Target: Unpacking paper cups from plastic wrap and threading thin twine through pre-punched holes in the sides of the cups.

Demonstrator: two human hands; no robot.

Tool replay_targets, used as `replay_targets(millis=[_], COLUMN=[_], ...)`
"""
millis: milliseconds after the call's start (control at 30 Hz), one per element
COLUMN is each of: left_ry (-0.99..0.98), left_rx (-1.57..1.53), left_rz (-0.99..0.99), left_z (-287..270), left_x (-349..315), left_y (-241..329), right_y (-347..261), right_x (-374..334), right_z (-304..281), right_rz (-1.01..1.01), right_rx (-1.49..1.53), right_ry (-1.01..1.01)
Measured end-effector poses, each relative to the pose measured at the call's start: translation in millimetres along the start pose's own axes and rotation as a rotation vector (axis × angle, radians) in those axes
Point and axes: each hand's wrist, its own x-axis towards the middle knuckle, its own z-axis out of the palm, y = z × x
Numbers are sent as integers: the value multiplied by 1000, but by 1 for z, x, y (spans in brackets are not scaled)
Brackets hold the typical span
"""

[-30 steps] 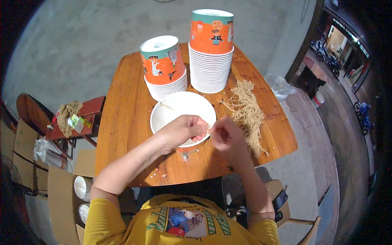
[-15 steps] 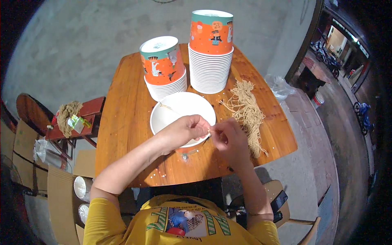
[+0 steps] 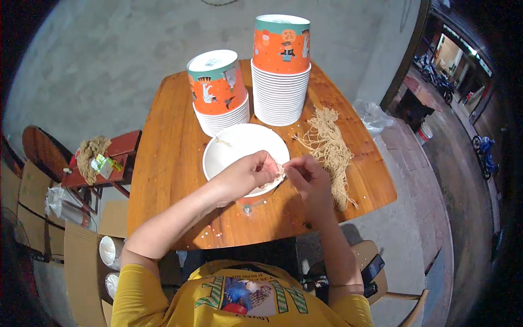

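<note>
A white-lined paper bucket (image 3: 220, 158) stands mouth up on the wooden table in front of me, its orange outside showing just below the near rim. At its right rim my left hand (image 3: 253, 175) reaches over the opening and pinches a short tan cord (image 3: 280, 173). My right hand (image 3: 309, 182) is closed beside it, thumb and forefinger together at the cord's end; the exact grip is partly hidden. Inside the bucket, a bit of the same cord shows on the far left wall. Right of my right hand lies a loose bundle of tan cords (image 3: 329, 155).
Two nested stacks of upside-down orange paper buckets stand at the back, a shorter stack (image 3: 218, 90) and a taller stack (image 3: 280, 71). A red bench (image 3: 122, 155) with more cord is at left. White buckets lie in a cardboard box (image 3: 84, 261). A phone (image 3: 373, 267) rests on a chair.
My hands have drawn slightly apart, with more of the pale cord showing between the fingertips. The bucket has shifted a little to the right.
</note>
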Motion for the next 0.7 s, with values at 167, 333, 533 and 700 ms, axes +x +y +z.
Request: replay_targets(millis=[167, 333, 533, 700], left_ry=[-35, -27, -34, -75], left_rx=[-55, -136, -104, -100], left_rz=[-11, -57, -84, -80], left_z=[-3, -4, -3, -1], left_x=[2, 2, 3, 2], left_y=[0, 4, 5, 8], right_y=[-3, 0, -3, -5], right_x=[-1, -2, -2, -1], right_z=[1, 0, 0, 1], right_rz=[-10, -11, 14, -83], right_rx=[19, 81, 76, 66], right_ry=[-15, -17, -22, -45])
